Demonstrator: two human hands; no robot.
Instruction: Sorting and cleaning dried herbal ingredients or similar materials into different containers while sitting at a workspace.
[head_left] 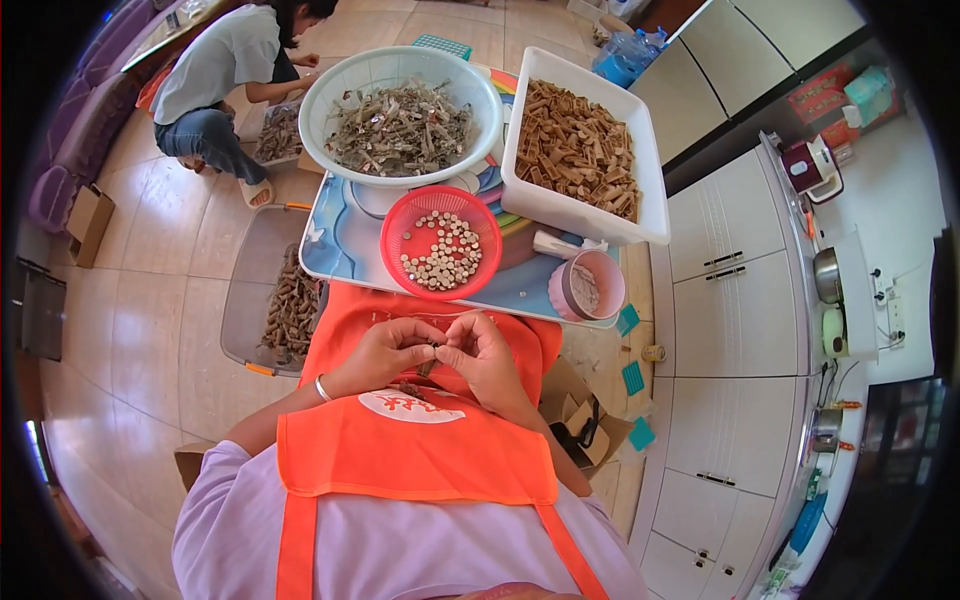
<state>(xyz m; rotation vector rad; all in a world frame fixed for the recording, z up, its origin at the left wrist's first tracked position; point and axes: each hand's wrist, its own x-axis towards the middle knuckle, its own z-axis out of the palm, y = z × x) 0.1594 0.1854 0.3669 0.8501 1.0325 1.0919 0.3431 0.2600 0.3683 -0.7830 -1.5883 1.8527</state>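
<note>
Above my orange apron (420, 465), my left hand (385, 358) and my right hand (484, 368) meet with thumbs and forefingers pinched together. Between the fingertips is something small and dark, too small to name. A little brown debris lies on the apron just below. Straight ahead on the table (345, 262) stands a red plastic basket (390, 262) holding many small round pale discs. Behind it, a pale round basin (312, 125) is heaped with grey-brown, shiny scraps. To the right, a white rectangular tub (655, 190) is full of flat brown pieces.
A pink tub (612, 285) stands at the table's right corner. On the floor at left, a clear bin (243, 310) holds brown cylindrical pieces. Another person (225, 75) crouches by a second container, far left. An open cardboard box (610, 430) sits at my right, before white cabinets (735, 320).
</note>
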